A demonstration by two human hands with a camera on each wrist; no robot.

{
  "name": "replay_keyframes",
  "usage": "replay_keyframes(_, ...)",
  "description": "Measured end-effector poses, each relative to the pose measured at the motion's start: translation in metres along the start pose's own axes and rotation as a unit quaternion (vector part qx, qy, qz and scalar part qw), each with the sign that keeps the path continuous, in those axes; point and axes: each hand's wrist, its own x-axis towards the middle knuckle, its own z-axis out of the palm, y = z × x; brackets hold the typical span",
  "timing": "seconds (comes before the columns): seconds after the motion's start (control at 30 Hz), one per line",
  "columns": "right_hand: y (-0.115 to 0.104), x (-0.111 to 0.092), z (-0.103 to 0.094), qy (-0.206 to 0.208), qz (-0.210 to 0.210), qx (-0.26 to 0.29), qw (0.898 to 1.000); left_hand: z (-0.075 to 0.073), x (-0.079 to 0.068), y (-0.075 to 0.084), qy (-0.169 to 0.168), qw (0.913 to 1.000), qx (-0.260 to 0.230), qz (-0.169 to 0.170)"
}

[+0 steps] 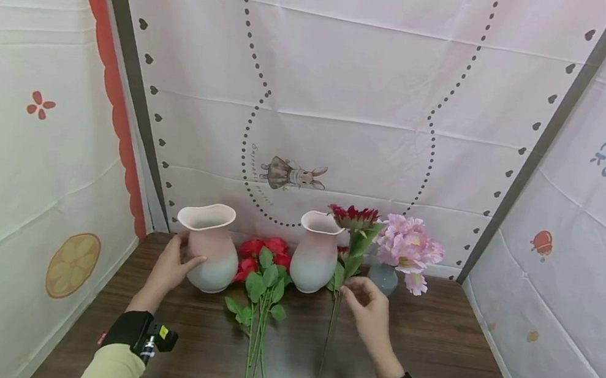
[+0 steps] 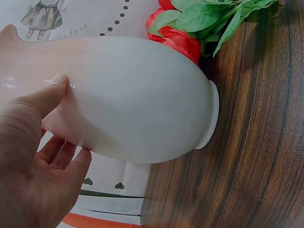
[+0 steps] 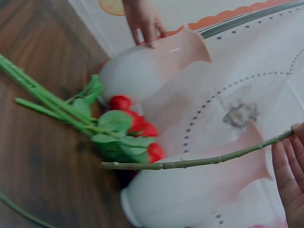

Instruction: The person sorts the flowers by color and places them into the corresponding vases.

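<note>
At the left a tall pink-to-white vase (image 1: 212, 259) with a wavy rim stands upright. My left hand (image 1: 168, 268) holds its side below the rim, the thumb (image 2: 45, 95) on the near face and the fingers round the side. My right hand (image 1: 373, 316) pinches the stem (image 1: 328, 339) of a dark red flower (image 1: 354, 217), whose head points up beside the second pink-to-white vase (image 1: 314, 261). In the right wrist view a bare stem (image 3: 190, 163) runs from that hand across the second vase. Where the dark red flower's leaves overlap, the details are unclear.
Between the vases lie red roses (image 1: 268, 256) with green stems toward the near edge. Pink blossoms (image 1: 408, 244) stand in a small blue-grey vase (image 1: 383, 277) at the right. White printed cloth walls (image 1: 349, 64) enclose the brown wood table (image 1: 430, 350) behind and at both sides.
</note>
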Motion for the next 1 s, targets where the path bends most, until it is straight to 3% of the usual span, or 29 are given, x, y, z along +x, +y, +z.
replay_keyframes(0.27, 0.001, 0.041, -0.001, 0.046, -0.049, 0.006, 0.998, 0.0, 0.0, -0.003, 0.0, 1.0, 0.006, 0.001)
replay_keyframes(0.47, -0.015, 0.067, -0.005, 0.058, -0.101, 0.031, 0.993, 0.0, 0.0, -0.002, 0.002, 1.0, 0.007, 0.003)
replay_keyframes(0.7, -0.031, 0.089, -0.006, 0.07, -0.112, 0.061, 0.989, 0.0, -0.001, -0.002, 0.005, 0.9999, 0.003, 0.009)
replay_keyframes(1.0, -0.043, 0.114, -0.005, 0.106, -0.151, 0.048, 0.982, 0.001, 0.0, -0.003, 0.007, 0.9999, 0.006, 0.008)
